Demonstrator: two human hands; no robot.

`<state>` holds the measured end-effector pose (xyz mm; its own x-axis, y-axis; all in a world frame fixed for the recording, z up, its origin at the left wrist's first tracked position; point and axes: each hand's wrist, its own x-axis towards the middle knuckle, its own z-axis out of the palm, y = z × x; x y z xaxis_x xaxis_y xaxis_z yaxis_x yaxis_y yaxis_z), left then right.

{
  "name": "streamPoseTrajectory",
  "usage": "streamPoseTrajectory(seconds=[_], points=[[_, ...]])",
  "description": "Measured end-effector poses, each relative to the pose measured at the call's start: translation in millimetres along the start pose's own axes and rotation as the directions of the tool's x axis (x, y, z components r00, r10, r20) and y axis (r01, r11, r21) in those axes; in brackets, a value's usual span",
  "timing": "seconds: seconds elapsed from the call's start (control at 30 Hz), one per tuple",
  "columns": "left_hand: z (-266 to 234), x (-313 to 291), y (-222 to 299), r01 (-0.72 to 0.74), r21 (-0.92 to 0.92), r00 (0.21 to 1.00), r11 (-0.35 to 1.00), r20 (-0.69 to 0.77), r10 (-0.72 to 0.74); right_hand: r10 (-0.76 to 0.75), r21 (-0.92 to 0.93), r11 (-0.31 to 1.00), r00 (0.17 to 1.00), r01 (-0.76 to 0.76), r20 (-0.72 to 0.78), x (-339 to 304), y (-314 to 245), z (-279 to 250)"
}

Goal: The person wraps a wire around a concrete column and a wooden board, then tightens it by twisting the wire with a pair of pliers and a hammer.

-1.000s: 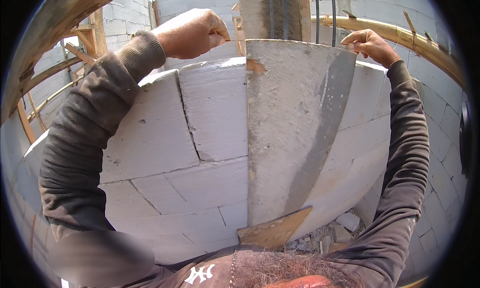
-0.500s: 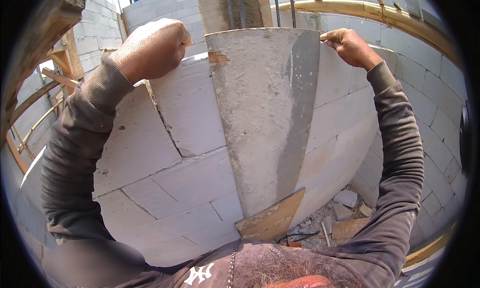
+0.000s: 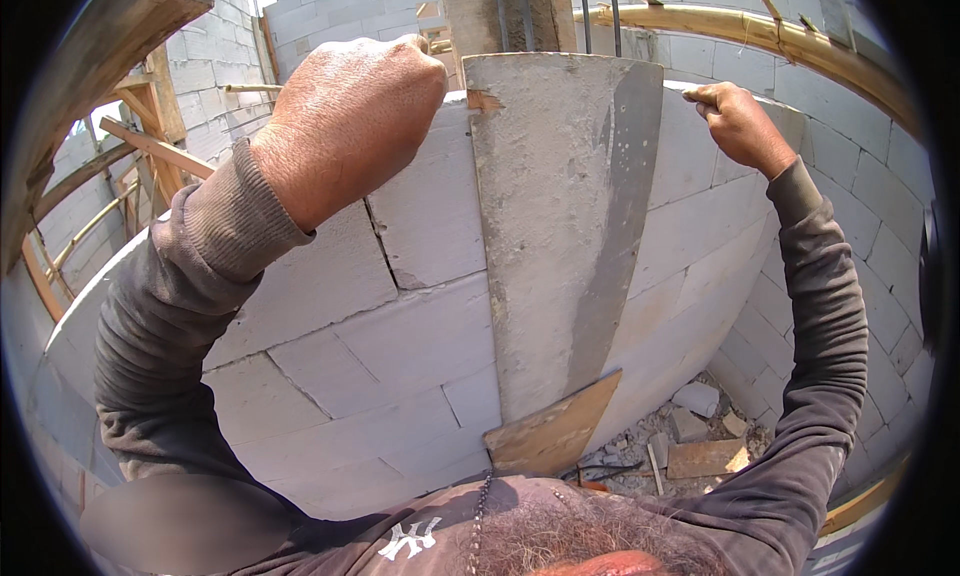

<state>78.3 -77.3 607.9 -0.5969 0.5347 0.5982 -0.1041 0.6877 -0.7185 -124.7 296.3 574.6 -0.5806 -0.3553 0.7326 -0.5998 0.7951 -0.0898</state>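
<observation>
A tall panel (image 3: 550, 196), smeared with grey mortar, stands upright against the white block wall (image 3: 430, 326) in front of me. My left hand (image 3: 350, 116) is closed in a fist above the wall, just left of the panel's upper corner. Its fingertips are turned away, so whatever they hold is hidden. Right of the panel, my right hand (image 3: 742, 126) is closed with thumb and forefinger pinched together near the wall's top edge. Anything in that pinch is too small to make out. A gap separates it from the panel.
Behind the panel rises a column form (image 3: 465, 16) with steel bars (image 3: 523, 16). A bamboo pole (image 3: 690, 18) crosses at the back right. Below, a short wooden board (image 3: 555, 426) leans at the panel's foot beside rubble (image 3: 690, 426). Timber (image 3: 110, 76) stands at left.
My left hand has come nearer and moved right, toward the panel's upper corner. The right hand has drawn away from the panel's right edge. The view has shifted slightly left.
</observation>
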Motion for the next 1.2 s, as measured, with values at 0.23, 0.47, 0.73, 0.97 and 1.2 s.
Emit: streamPoseTrajectory(seconds=[0.23,0.47,0.73,0.97,1.2], points=[[-8,10,-16,0.022,-0.071,0.999,0.997,0.029,-0.02,0.011,-0.113,0.994,1.0,-0.013,-0.018,20,6,-4],[5,24,-72,0.06,-0.317,0.973,0.947,0.23,0.016,0.043,0.021,0.999,0.999,-0.043,0.012,61,9,-10],[1,2,-45,0.059,-0.303,0.998,0.951,0.025,-0.054,0.035,0.122,0.991,0.994,-0.047,0.099,66,1,-5],[-5,-1,-12,0.234,-0.324,0.964,0.917,-0.042,-0.261,0.0,0.182,0.983,1.0,0.004,-0.026,32,-1,0],[-11,10,17,0.125,-0.233,0.986,0.964,-0.078,-0.146,0.024,0.18,0.984,0.997,-0.011,-0.071,18,-8,5]])
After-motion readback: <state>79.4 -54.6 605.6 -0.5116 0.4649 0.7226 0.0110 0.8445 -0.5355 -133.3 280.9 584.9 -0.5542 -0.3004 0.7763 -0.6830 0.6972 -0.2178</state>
